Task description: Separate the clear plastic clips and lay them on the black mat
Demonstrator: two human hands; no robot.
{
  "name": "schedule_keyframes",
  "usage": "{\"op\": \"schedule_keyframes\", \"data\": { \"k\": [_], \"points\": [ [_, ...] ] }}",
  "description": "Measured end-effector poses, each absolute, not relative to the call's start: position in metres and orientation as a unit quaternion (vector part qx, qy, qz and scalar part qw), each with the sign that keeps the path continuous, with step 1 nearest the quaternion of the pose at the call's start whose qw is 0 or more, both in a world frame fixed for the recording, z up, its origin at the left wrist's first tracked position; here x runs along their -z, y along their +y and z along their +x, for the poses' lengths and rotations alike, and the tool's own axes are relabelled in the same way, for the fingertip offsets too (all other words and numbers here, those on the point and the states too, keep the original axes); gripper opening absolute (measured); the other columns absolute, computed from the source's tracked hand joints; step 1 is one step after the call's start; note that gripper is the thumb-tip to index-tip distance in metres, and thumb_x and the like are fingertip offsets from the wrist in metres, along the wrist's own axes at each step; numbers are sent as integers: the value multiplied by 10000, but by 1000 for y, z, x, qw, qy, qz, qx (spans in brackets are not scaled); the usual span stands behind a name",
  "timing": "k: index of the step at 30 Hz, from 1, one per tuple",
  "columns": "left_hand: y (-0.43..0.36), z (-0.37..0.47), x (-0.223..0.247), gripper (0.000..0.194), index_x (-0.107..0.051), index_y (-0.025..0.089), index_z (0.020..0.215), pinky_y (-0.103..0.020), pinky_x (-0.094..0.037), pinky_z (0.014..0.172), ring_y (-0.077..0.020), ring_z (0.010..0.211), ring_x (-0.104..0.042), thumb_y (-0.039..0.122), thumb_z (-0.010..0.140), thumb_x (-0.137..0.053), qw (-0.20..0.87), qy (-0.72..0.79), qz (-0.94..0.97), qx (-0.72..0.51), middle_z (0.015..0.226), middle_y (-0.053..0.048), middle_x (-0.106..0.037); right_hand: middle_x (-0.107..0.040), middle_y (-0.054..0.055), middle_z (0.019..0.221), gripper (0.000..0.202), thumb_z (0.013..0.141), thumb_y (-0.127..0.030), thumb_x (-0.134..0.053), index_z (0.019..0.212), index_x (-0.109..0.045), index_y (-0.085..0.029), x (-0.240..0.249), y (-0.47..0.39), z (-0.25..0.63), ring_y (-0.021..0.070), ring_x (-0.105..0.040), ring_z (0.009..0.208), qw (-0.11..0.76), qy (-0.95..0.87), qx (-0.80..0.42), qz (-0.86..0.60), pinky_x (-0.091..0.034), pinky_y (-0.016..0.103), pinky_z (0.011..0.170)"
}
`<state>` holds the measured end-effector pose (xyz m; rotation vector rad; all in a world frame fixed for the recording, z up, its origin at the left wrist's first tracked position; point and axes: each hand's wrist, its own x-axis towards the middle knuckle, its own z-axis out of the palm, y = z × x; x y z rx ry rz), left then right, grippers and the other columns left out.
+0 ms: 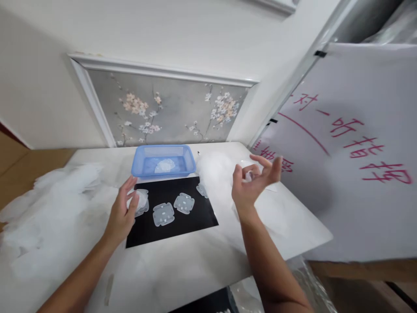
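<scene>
My left hand (123, 211) is at the left edge of a black mat (182, 228), its thumb and fingers around a thin white piece (142, 199) over a translucent one. Several translucent, notched square pieces with small white spots lie on the mat, among them one near the middle (163, 214) and one to its right (184, 203). My right hand (249, 187) is raised above the right side of the table, palm partly up. Its middle fingers curl around a small white piece (249, 175), while the thumb and another finger stick out.
Behind the mat stands a blue plastic basket (138, 167) with translucent pieces inside. Thin white sheets (55, 213) are heaped on the left, and a fluffy white pile (216, 174) is right of the mat. A whiteboard (368, 208) with red writing borders the table's right side.
</scene>
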<state>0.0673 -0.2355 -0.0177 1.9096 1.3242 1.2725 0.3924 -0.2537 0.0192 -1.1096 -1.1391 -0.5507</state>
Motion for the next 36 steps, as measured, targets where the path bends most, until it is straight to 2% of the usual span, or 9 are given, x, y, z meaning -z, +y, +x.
{"op": "schedule_keyframes", "data": {
  "k": [3,6,8,11,15,18,21,30,36],
  "points": [
    [-236,68,13,383,-640,233,1171,-434,-473,1051,-255,1220,-587,473,974,-416,162,460,758,-433,1321,-88,-614,-611,46,925,438,893,-104,-537,1293,-470,-268,-21,-277,379,154,-565,701,612,-613,267,-423,-481,275,577],
    [-237,70,13,338,-712,252,915,-358,-513,990,-221,1110,-642,429,976,-431,129,391,828,-380,1096,-41,-709,-618,15,737,264,876,-67,-509,1083,-584,-212,3,-293,355,141,-548,622,495,-760,186,-378,-462,255,558],
    [-238,74,16,321,-718,258,938,-334,-541,948,-211,1062,-665,426,972,-447,127,352,861,-345,1081,-39,-721,-623,20,713,208,886,-101,-480,1029,-600,-191,26,-294,340,145,-569,633,427,-813,156,-364,-474,260,581],
    [-240,80,26,324,-716,278,1073,-365,-540,983,-227,1141,-648,429,969,-449,123,317,898,-279,1212,-45,-698,-649,18,726,170,888,-136,-473,975,-611,-184,56,-287,325,146,-615,682,334,-868,108,-353,-491,252,631],
    [-238,82,45,444,-580,318,1349,-456,-485,1061,-288,1349,-497,440,925,-531,129,321,918,-193,1472,-55,-524,-700,19,852,123,896,-187,-542,986,-625,-201,67,-275,319,148,-663,788,230,-868,11,-440,-492,233,672],
    [-233,80,58,567,-491,322,1429,-524,-425,1097,-325,1406,-404,459,887,-587,138,314,928,-146,1517,-64,-454,-716,18,934,121,912,-237,-558,1002,-638,-221,62,-272,319,156,-678,906,215,-839,-32,-498,-500,228,745],
    [-225,77,65,570,-482,340,1431,-556,-393,1107,-333,1413,-383,475,887,-585,135,304,933,-136,1522,-56,-439,-717,13,974,124,918,-264,-558,995,-651,-234,56,-270,319,161,-673,971,208,-830,-41,-517,-504,229,782],
    [-211,77,71,525,-538,337,1392,-564,-427,1075,-352,1398,-405,505,895,-553,126,304,933,-144,1513,-61,-454,-716,3,994,140,915,-296,-579,1014,-654,-231,58,-264,324,154,-673,988,202,-831,-43,-516,-495,221,793],
    [-231,82,55,497,-522,319,1405,-511,-368,1142,-294,1439,-357,453,926,-527,167,311,928,-122,1532,-52,-438,-719,20,965,87,908,-236,-595,958,-663,-216,63,-274,324,146,-686,904,253,-816,-72,-514,-498,221,783]
  ]
}}
